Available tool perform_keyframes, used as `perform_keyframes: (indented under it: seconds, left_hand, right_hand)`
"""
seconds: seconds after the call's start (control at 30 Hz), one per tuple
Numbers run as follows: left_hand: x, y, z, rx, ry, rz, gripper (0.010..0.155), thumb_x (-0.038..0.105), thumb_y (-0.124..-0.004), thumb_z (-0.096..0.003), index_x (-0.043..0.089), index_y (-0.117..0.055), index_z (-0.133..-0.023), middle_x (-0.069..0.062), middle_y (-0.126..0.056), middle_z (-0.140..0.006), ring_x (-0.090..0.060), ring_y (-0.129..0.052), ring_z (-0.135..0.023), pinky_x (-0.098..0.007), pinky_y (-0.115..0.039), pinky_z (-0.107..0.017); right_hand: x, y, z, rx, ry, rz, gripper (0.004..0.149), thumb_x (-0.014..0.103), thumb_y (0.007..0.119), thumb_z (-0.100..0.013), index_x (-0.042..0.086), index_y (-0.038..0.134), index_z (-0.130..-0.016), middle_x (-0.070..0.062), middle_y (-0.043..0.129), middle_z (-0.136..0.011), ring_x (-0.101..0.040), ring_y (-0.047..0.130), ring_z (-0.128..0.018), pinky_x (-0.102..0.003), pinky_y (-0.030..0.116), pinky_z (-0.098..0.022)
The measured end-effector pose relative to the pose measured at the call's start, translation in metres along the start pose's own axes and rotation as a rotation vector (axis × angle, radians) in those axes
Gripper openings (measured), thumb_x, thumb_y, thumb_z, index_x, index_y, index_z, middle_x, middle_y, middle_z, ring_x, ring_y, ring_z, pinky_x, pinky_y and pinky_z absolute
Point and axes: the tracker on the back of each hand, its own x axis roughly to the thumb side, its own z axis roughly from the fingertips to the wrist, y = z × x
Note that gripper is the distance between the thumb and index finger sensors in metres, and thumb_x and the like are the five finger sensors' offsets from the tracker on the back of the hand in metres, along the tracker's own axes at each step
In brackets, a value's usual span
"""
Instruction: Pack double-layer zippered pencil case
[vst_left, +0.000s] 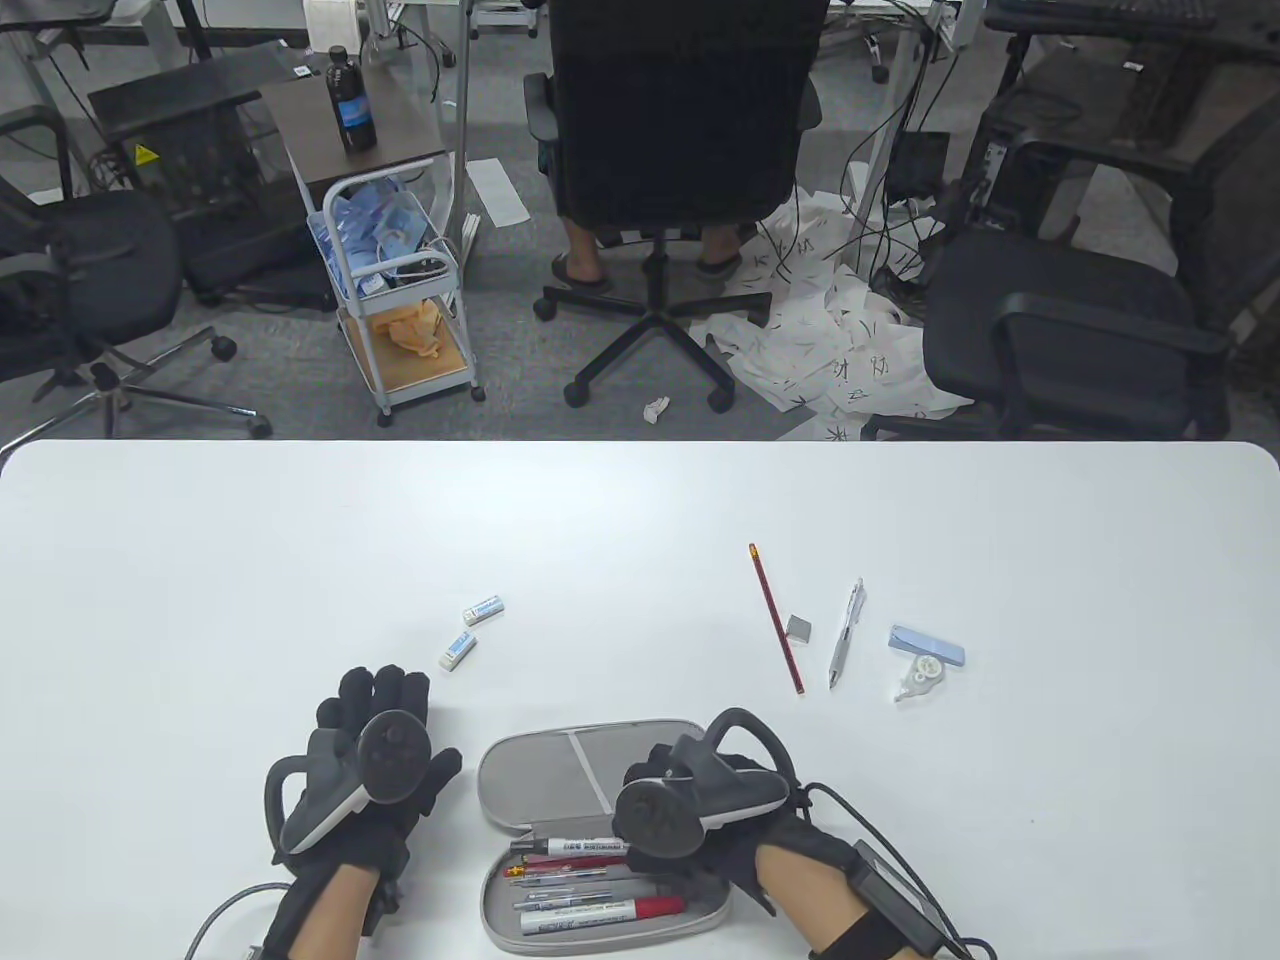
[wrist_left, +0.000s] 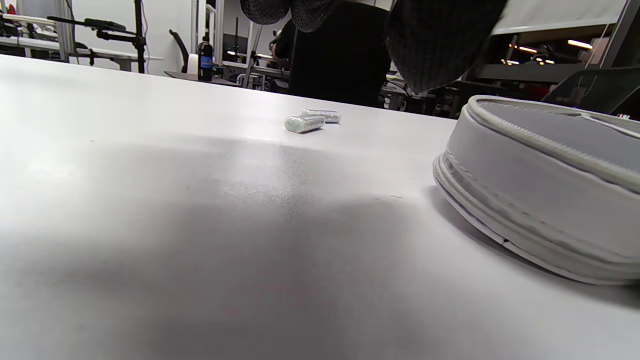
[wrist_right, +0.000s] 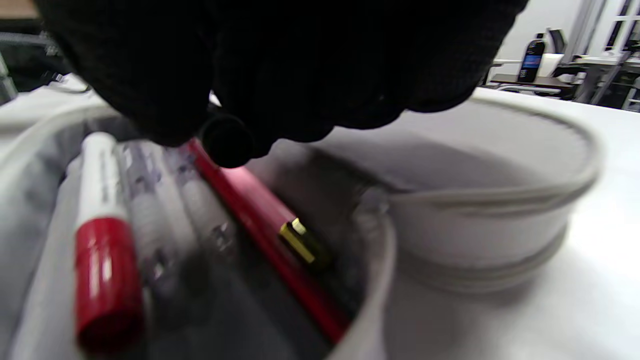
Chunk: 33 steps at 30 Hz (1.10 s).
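The grey pencil case (vst_left: 560, 762) lies open at the table's front edge, lid flipped back. Its tray holds a red-capped marker (vst_left: 600, 912), a red pencil and pens. My right hand (vst_left: 645, 790) is over the tray's right end and grips a black-capped marker (vst_left: 570, 846) that lies along the tray's back edge. In the right wrist view the fingers (wrist_right: 280, 75) close round its black end (wrist_right: 227, 141), above the red-capped marker (wrist_right: 105, 270) and red pencil (wrist_right: 260, 215). My left hand (vst_left: 375, 705) rests flat and empty on the table, left of the case (wrist_left: 540, 200).
Two white erasers (vst_left: 470, 630) lie beyond my left hand; they also show in the left wrist view (wrist_left: 312, 121). To the right lie a red pencil (vst_left: 776, 617), a small grey sharpener (vst_left: 799, 627), a pen (vst_left: 846, 632), a blue box (vst_left: 928, 645) and a correction tape (vst_left: 920, 680).
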Motion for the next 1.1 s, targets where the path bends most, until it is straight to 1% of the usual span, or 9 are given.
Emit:
perform_keyframes:
  seconds: [0.07, 0.13, 0.2, 0.3, 0.43, 0.63, 0.83, 0.97, 1.1]
  left_hand:
    - [-0.001, 0.001, 0.001, 0.009, 0.003, 0.013, 0.084, 0.049, -0.082, -0.0548, 0.01, -0.044, -0.119, -0.022, -0.04, -0.123, -0.053, -0.025, -0.106, -0.062, -0.026, -0.072]
    - [-0.004, 0.002, 0.002, 0.006, 0.009, 0.026, 0.084, 0.049, -0.082, -0.055, 0.01, -0.044, -0.119, -0.022, -0.04, -0.123, -0.053, -0.025, -0.106, -0.062, -0.026, -0.072]
    - [-0.005, 0.003, 0.002, 0.005, 0.012, 0.043, 0.085, 0.049, -0.081, -0.0551, 0.01, -0.042, -0.119, -0.022, -0.039, -0.123, -0.054, -0.024, -0.105, -0.063, -0.025, -0.071]
    - [-0.007, 0.004, 0.003, 0.016, 0.014, 0.057, 0.085, 0.049, -0.081, -0.0552, 0.01, -0.042, -0.119, -0.022, -0.038, -0.123, -0.053, -0.024, -0.105, -0.063, -0.025, -0.071]
    - [-0.005, 0.003, 0.001, 0.008, 0.013, 0.026, 0.085, 0.049, -0.081, -0.0552, 0.01, -0.042, -0.119, -0.022, -0.038, -0.124, -0.053, -0.023, -0.106, -0.062, -0.025, -0.072]
    - [-0.004, 0.002, 0.0, 0.002, 0.013, 0.024, 0.084, 0.049, -0.081, -0.0553, 0.01, -0.043, -0.119, -0.022, -0.039, -0.124, -0.053, -0.024, -0.106, -0.062, -0.025, -0.072]
    - [-0.007, 0.001, 0.0, -0.005, 0.022, 0.04, 0.084, 0.049, -0.081, -0.0553, 0.01, -0.043, -0.119, -0.022, -0.039, -0.123, -0.053, -0.024, -0.106, -0.062, -0.025, -0.072]
    - [-0.009, 0.001, -0.001, -0.018, 0.044, 0.034, 0.084, 0.049, -0.081, -0.0557, 0.01, -0.043, -0.12, -0.022, -0.039, -0.123, -0.053, -0.024, -0.106, -0.063, -0.025, -0.072]
    - [-0.01, 0.0, -0.002, -0.034, 0.047, 0.037, 0.084, 0.049, -0.081, -0.0558, 0.01, -0.043, -0.12, -0.022, -0.039, -0.124, -0.053, -0.023, -0.106, -0.063, -0.024, -0.071]
  right_hand:
    - [0.002, -0.002, 0.0, -0.004, 0.015, -0.038, 0.048, 0.054, 0.082, -0.04, 0.026, 0.089, -0.079, 0.003, 0.092, -0.07, -0.02, 0.088, -0.063, -0.043, 0.076, -0.057]
    - [-0.009, -0.012, 0.005, -0.086, 0.092, -0.131, 0.049, 0.052, 0.081, -0.042, 0.027, 0.086, -0.083, 0.002, 0.09, -0.075, -0.022, 0.086, -0.066, -0.044, 0.074, -0.059]
    - [-0.034, -0.024, 0.011, -0.187, 0.249, -0.155, 0.045, 0.047, 0.081, -0.044, 0.029, 0.085, -0.084, 0.003, 0.09, -0.076, -0.021, 0.086, -0.066, -0.042, 0.074, -0.058]
    - [-0.093, -0.039, 0.027, -0.331, 0.606, -0.055, 0.039, 0.046, 0.082, -0.044, 0.032, 0.088, -0.08, 0.006, 0.092, -0.072, -0.018, 0.089, -0.063, -0.039, 0.078, -0.055]
    - [-0.157, -0.034, 0.037, -0.308, 0.847, -0.084, 0.037, 0.043, 0.085, -0.044, 0.03, 0.09, -0.079, 0.005, 0.094, -0.072, -0.019, 0.09, -0.063, -0.039, 0.079, -0.055]
    - [-0.202, -0.008, 0.02, -0.091, 1.055, -0.016, 0.037, 0.044, 0.086, -0.044, 0.031, 0.09, -0.078, 0.006, 0.094, -0.071, -0.018, 0.09, -0.063, -0.039, 0.079, -0.055]
    - [-0.207, 0.006, -0.013, -0.005, 1.091, 0.116, 0.042, 0.046, 0.085, -0.043, 0.03, 0.087, -0.082, 0.005, 0.091, -0.074, -0.019, 0.088, -0.066, -0.04, 0.077, -0.057]
    - [-0.219, 0.012, -0.029, 0.136, 1.125, 0.144, 0.042, 0.048, 0.084, -0.043, 0.029, 0.088, -0.08, 0.005, 0.092, -0.073, -0.019, 0.087, -0.066, -0.04, 0.075, -0.058]
    - [-0.228, 0.017, -0.038, 0.195, 1.157, 0.12, 0.045, 0.05, 0.085, -0.042, 0.028, 0.089, -0.08, 0.004, 0.092, -0.072, -0.02, 0.086, -0.067, -0.041, 0.074, -0.059]
